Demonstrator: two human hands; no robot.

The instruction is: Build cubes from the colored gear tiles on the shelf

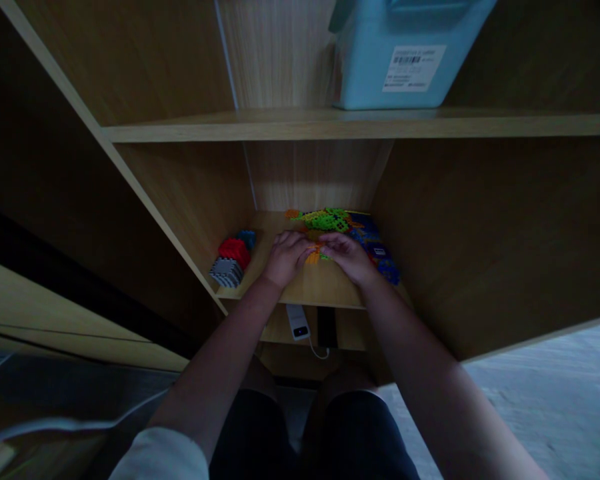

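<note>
Both hands meet over the middle shelf. My left hand (pixel 289 255) is closed, its thumb and fingers pinching the left side of small orange plastic pieces (pixel 313 256). From the other side my right hand (pixel 347 253) pinches the same orange pieces, with a bit of green showing beside its fingertips. Just behind the hands lies a green lattice-like plastic build (pixel 327 219) with orange and yellow parts. Near my right hand is a blue printed bag or packet (pixel 373 243). The exact shape of the orange pieces is partly hidden by my fingers.
Left on the same shelf sit a red block (pixel 235 251), a grey ridged block (pixel 227 272) and a dark blue block (pixel 247 238). Above, a light blue bin (pixel 400 53) stands on the upper shelf (pixel 280 130). Below lies a white power bank (pixel 297 321) with a cable.
</note>
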